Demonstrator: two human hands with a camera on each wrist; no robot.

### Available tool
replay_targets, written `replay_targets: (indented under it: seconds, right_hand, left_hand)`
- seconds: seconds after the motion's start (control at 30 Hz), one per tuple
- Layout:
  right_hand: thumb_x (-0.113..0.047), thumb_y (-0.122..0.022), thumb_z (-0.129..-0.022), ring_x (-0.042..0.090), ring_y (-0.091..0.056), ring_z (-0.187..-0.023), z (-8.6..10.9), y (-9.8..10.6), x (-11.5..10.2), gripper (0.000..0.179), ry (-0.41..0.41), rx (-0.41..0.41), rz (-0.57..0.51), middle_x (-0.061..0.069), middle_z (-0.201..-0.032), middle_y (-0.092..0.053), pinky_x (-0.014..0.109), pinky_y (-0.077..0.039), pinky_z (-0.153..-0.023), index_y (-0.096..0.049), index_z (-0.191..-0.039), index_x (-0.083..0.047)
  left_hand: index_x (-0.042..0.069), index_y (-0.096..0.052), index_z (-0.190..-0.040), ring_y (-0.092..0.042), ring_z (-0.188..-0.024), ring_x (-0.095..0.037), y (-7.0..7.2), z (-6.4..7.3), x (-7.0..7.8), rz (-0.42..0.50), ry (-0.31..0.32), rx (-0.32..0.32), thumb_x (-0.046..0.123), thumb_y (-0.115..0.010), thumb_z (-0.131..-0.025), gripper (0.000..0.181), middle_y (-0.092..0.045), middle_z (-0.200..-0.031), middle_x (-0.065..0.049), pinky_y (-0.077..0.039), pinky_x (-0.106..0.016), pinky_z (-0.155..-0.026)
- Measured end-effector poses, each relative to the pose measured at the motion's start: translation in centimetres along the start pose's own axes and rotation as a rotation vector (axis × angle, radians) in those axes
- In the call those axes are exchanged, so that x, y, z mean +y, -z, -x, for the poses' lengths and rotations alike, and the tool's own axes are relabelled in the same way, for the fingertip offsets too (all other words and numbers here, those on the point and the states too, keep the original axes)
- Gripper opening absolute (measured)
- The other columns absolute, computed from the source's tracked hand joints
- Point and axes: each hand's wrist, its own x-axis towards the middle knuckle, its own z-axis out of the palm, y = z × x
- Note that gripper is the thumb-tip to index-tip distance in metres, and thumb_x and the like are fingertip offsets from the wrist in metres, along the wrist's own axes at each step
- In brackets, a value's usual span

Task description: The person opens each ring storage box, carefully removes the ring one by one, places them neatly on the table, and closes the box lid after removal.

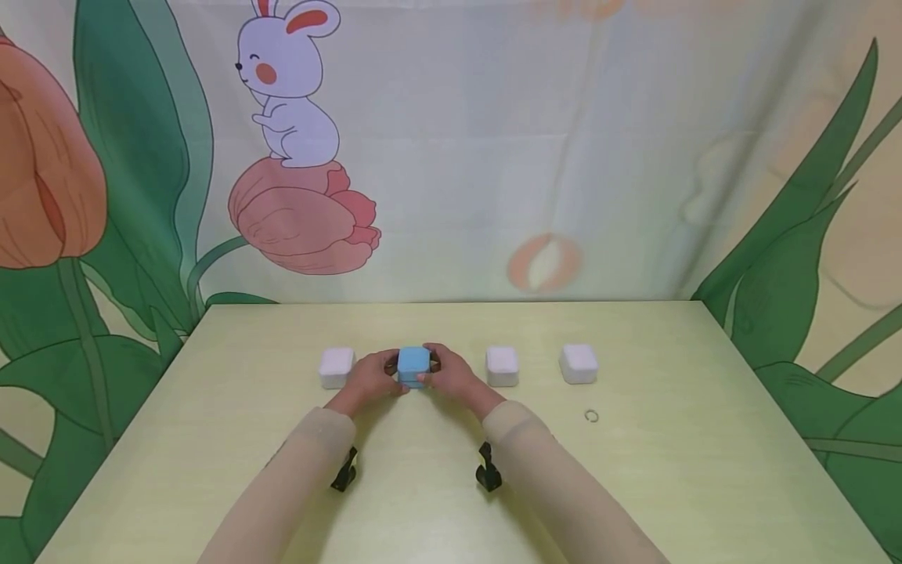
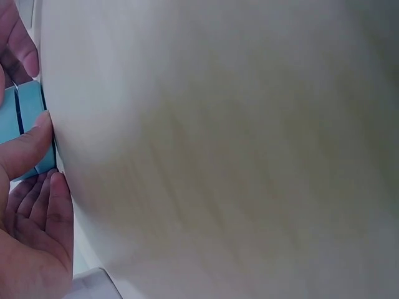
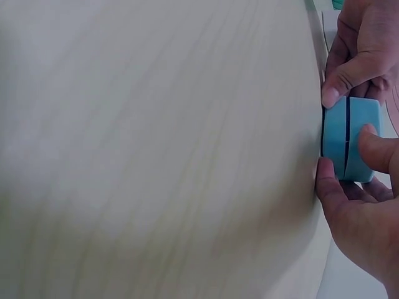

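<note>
A small light-blue box [image 1: 413, 363] with rounded corners is held between both hands at the middle of the row. My left hand [image 1: 372, 376] grips its left side, thumb at the near face and fingers curled behind. From the right, my right hand [image 1: 452, 371] holds it the same way, its thumb on the front. In the right wrist view a narrow dark seam splits the blue box [image 3: 336, 138] into two halves. The left wrist view catches the box [image 2: 31, 103] at its edge, with the left thumb across it. What is inside is hidden.
White boxes of similar size stand in the row: one [image 1: 337, 367] beside the left hand, one [image 1: 503, 366] right of the right hand, another [image 1: 579, 364] farther right. A small ring [image 1: 591, 416] lies in front of the rightmost. A printed curtain [image 1: 451, 196] hangs behind the table [image 1: 705, 486].
</note>
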Motion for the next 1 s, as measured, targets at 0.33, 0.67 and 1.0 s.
replay_targets:
  seconds: [0.33,0.67,1.0]
  right_hand:
    - [-0.01,-0.063,-0.101,0.039,-0.053,-0.139,-0.1,0.0,0.1,0.061,-0.024,-0.014,0.024,0.027,-0.152,-0.05,0.047,-0.052,-0.11,-0.037,-0.155,0.002]
    - [-0.013,-0.061,-0.102,0.039,-0.054,-0.138,-0.4,0.3,-0.6,0.062,-0.057,-0.044,0.025,0.027,-0.155,-0.048,0.048,-0.051,-0.111,-0.035,-0.156,0.002]
    - [-0.014,-0.06,-0.102,0.037,-0.061,-0.127,-0.3,0.5,-1.0,0.062,-0.095,-0.055,-0.017,0.026,-0.156,-0.047,0.044,-0.056,-0.101,-0.035,-0.157,0.0]
  left_hand:
    - [-0.006,-0.049,-0.147,-0.054,-0.14,-0.039,-0.1,0.3,0.1,0.011,0.002,-0.002,0.006,-0.079,-0.085,0.071,-0.055,-0.15,-0.023,-0.043,-0.049,-0.119]
    - [-0.005,-0.049,-0.148,-0.054,-0.141,-0.038,0.2,-0.3,0.1,-0.033,0.022,-0.007,0.008,-0.081,-0.084,0.072,-0.057,-0.148,-0.022,-0.041,-0.049,-0.121]
    - [-0.003,-0.05,-0.148,-0.051,-0.143,-0.038,0.4,-0.3,0.4,-0.051,0.044,-0.014,0.009,-0.081,-0.085,0.071,-0.057,-0.15,-0.021,-0.038,-0.051,-0.123]
